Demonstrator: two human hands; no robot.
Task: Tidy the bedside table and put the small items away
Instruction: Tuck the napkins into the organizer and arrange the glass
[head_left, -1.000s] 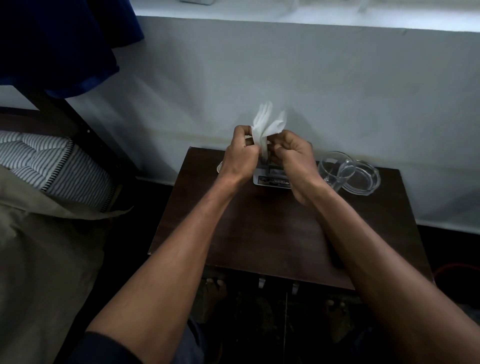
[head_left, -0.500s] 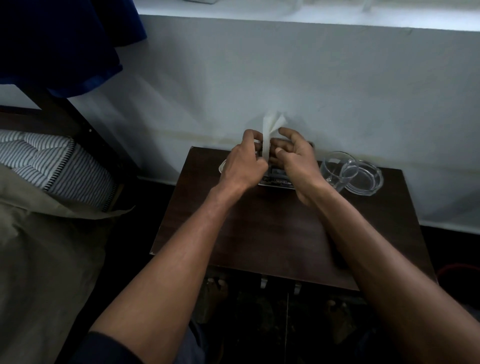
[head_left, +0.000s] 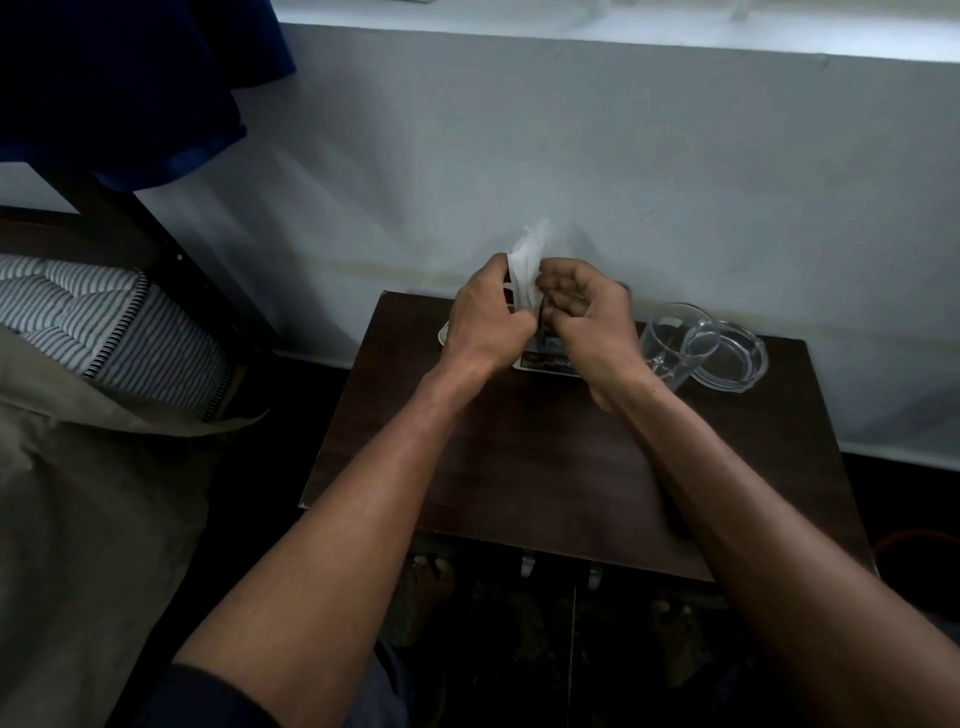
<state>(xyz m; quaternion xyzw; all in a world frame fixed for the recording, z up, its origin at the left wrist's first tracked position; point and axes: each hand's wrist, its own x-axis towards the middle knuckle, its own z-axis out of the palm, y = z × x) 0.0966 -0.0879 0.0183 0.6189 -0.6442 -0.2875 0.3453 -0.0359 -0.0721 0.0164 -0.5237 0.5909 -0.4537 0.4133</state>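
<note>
Head view shows both hands raised over the back of the dark wooden table, working a white tissue between them. Left hand has its fingers closed on the sheet; right hand curls narrow beside it, contact unclear. Being light, limp and easily torn, it is best pinched at the folded middle. A glass mug and glass ashtray stand nearby, fragile.
</note>
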